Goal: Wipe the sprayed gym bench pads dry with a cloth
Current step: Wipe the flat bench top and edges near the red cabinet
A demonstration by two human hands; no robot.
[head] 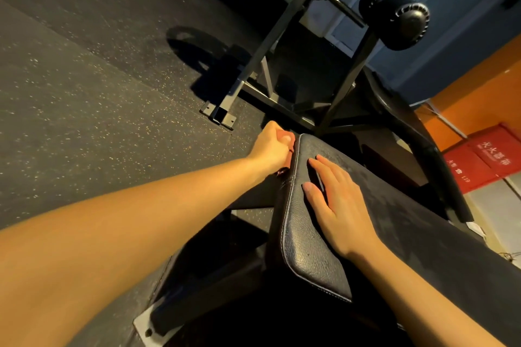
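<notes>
Left hand (272, 146) at far left edge of black bench pad (307, 248), grip closed on a reddish cloth (282, 171), cloth mostly hidden under the wrist, right hand (338, 205) flat on pad top, fingers straight, grip open, speckled rubber floor (84, 93) below.

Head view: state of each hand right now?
Left hand: closed, grip on a crumpled reddish cloth at the edge of the black cracked-leather bench pad.
Right hand: open, flat on the pad top.
</notes>
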